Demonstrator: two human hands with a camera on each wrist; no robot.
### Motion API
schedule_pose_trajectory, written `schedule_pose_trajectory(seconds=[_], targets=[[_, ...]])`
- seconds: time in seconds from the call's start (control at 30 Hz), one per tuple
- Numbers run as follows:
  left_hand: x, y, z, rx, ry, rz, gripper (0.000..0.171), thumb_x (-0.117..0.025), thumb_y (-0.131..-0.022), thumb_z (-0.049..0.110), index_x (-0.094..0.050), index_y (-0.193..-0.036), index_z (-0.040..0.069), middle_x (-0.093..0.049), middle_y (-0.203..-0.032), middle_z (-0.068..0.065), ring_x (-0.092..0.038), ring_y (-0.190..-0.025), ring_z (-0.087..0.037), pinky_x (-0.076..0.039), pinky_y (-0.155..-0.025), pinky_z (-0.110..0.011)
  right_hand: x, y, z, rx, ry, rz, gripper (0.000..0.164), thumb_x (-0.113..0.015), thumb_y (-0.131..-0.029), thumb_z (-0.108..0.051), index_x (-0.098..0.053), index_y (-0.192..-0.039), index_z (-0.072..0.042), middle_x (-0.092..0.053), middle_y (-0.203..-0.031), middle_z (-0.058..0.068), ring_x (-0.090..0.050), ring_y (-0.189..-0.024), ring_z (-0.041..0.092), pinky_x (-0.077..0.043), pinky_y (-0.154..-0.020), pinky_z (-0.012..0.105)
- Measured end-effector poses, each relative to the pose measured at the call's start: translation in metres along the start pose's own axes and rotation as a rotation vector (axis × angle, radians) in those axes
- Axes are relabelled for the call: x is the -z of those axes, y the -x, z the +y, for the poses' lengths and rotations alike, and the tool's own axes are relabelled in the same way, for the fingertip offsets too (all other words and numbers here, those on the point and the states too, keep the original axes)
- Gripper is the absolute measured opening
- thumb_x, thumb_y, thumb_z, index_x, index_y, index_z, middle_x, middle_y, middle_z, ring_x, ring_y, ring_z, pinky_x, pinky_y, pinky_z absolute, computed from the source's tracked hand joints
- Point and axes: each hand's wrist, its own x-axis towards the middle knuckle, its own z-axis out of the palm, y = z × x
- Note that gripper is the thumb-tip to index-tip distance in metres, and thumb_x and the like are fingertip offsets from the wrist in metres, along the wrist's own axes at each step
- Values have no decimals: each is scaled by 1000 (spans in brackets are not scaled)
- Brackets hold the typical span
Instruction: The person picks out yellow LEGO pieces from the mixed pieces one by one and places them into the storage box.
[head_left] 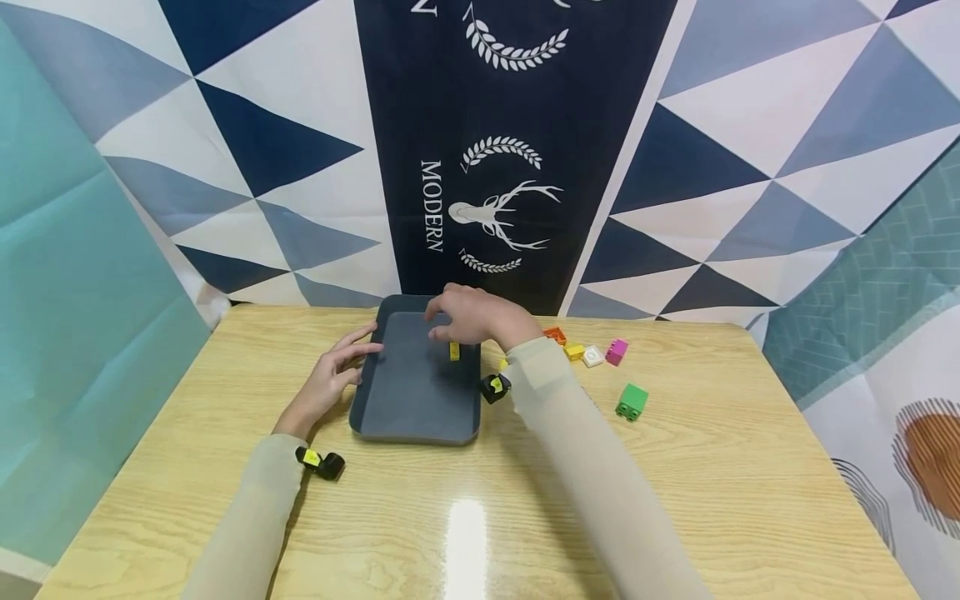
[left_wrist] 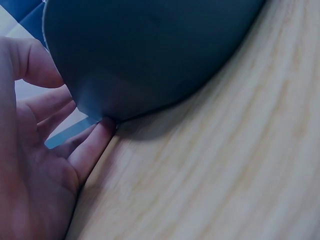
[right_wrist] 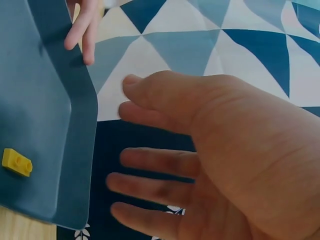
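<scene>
The right hand (head_left: 476, 317) is spread wide, empty, above the gray tray (head_left: 408, 408); 1 yellow toy brick (head_left: 454, 352) lies beneath it, inside. The left hand (head_left: 332, 379) touches the tray's near side. Apparently releasing; next calls for reaching rightward, perhaps toward the green toy brick (head_left: 632, 400).

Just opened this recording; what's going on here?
A person has a gray tray on a wooden table. The left hand touches the tray's rim, while the right hand, fingers apart and holding nothing, is over its far part. One yellow brick lies in the tray. More bricks, including orange, white, pink and green ones, lie on the table to its right.
</scene>
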Motion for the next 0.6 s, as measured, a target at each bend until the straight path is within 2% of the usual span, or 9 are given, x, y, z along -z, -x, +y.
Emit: schedule_pose_trajectory(seconds=[0.07, 0.13, 0.37, 0.43, 0.6], targets=[[0, 0, -1, -21, 5, 1, 49, -48, -100, -6, -68, -145, -10, -40, -181, -21, -42, -165, -21, -54, -88, -15, 0, 0, 0, 7, 1, 31, 43, -67, -113, -31, -70, -154, -18, -60, -156, 14, -58, -135, 29, -54, -121, 49], [0, 0, -3, -37, 19, 4, 49, -49, -100, -6, -70, -144, -9, -41, -180, -21, -43, -164, -19, -54, -87, -15, -2, 0, 1, 13, 3, 57, 43, -67, -113, -31, -70, -154, -18, -60, -156, 14, -58, -135, 29, -53, -121, 49], [-1, -1, 8, 41, -6, -13, 51, -44, -99, -13, -62, -147, -17, -31, -183, -28, -29, -170, -49, -48, -96, -11, -7, -2, 4, 16, 21, 132, 48, -68, -112, -33, -66, -158, -17, -62, -156, 14, -60, -134, 30, -53, -121, 49], [-1, -1, 10, 51, -9, -14, 51, -44, -99, -15, -62, -147, -18, -31, -184, -29, -26, -170, -53, -47, -96, -11, -7, -2, 4, 8, 23, 156, 49, -68, -112, -34, -65, -158, -17, -61, -156, 13, -59, -135, 30, -52, -122, 50], [-1, 0, 10, 56, -11, -14, 51, -44, -100, -15, -63, -147, -17, -31, -184, -27, -25, -171, -53, -46, -98, -11, -9, -2, 6, -15, 21, 215, 50, -69, -111, -37, -66, -158, -19, -60, -158, 11, -57, -137, 31, -52, -121, 51]])
